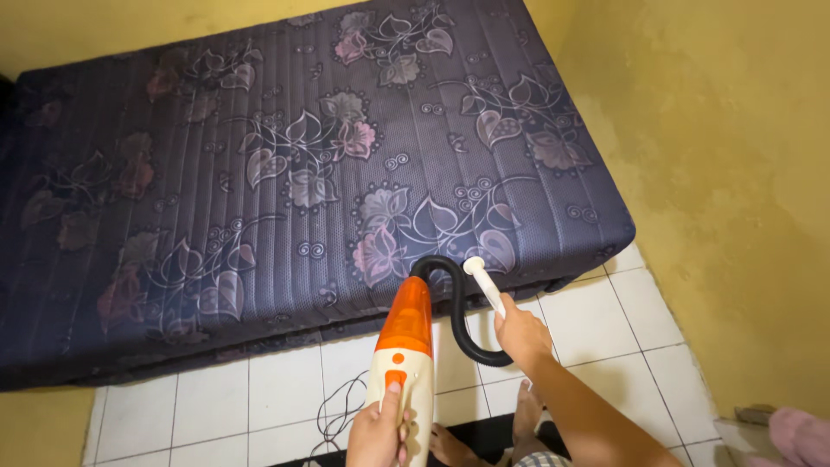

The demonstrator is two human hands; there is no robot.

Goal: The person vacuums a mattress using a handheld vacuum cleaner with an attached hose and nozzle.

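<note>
My left hand [378, 430] grips the cream handle of an orange and cream handheld vacuum [405, 346], thumb near its orange switch. A black hose [453, 311] curves from the vacuum's front to a white nozzle [481, 278]. My right hand [521, 329] holds that nozzle's tube, and its round tip rests on the near edge of a dark purple mattress [285, 164] with a leaf and flower pattern. The mattress lies on the floor and fills most of the view.
White floor tiles [216, 398] run along the mattress's near side. A yellow wall [726, 173] stands at the right. A black power cord [337, 415] loops on the tiles. My bare feet [525, 415] show below. A pink cloth [800, 432] sits at the bottom right.
</note>
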